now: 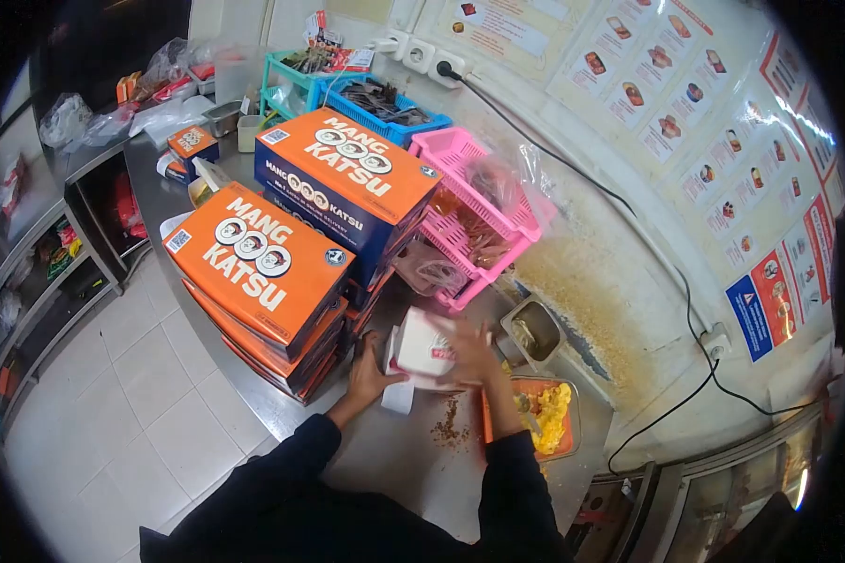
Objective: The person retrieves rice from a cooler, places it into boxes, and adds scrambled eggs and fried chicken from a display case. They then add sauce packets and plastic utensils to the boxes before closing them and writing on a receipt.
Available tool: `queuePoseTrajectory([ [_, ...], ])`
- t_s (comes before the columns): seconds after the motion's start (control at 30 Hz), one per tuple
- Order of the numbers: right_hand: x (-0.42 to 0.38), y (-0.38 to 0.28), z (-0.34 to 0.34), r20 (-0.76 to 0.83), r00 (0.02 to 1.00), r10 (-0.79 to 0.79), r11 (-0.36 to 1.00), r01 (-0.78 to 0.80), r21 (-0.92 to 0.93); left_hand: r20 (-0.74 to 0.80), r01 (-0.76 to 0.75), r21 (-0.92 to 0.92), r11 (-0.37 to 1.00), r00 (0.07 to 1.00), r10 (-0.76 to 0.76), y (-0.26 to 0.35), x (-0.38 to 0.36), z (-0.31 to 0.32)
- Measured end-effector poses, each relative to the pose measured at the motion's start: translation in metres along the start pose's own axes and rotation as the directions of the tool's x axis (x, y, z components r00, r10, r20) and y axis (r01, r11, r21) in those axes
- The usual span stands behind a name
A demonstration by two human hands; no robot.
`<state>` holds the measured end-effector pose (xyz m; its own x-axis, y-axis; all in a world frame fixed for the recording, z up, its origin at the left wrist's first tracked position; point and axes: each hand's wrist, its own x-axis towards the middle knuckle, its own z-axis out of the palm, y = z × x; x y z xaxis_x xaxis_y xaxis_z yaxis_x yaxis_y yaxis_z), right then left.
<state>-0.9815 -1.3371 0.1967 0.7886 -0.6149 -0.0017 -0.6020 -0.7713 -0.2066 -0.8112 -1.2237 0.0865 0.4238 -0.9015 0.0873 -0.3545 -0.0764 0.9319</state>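
A small white box [425, 345] with red print stands on the metal counter, between my two hands. My left hand [370, 375] holds its left side, fingers curled against the edge, with a white flap or slip [398, 396] hanging below. On the right side and top of the box lies my right hand [474, 355], blurred, and its exact finger shape is hard to make out. Brown crumbs [451, 427] are scattered on the counter just below the box. To the right, an orange tray [491, 399] holds yellow food [552, 418].
Stacks of orange boxes [258, 258] rise at the left of my hands. Behind are a pink basket [483, 253] and a blue basket [385, 113]. A metal container [535, 328] sits beyond my right hand, near the wall with its black cable [573, 159].
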Motion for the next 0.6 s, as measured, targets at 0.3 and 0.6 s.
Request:
queuePoseTrajectory([
  [0.3,-0.029,0.070,0.069,0.101,0.776,0.623,0.256,-0.324,0.911,0.572,0.576,-0.780,0.245,0.815,-0.095,0.005,0.019,0.018],
  [0.6,-0.138,-0.081,0.064,0.023,0.657,0.754,0.121,-0.173,0.977,0.537,0.491,-0.644,0.587,0.836,-0.110,-0.017,-0.078,-0.005],
])
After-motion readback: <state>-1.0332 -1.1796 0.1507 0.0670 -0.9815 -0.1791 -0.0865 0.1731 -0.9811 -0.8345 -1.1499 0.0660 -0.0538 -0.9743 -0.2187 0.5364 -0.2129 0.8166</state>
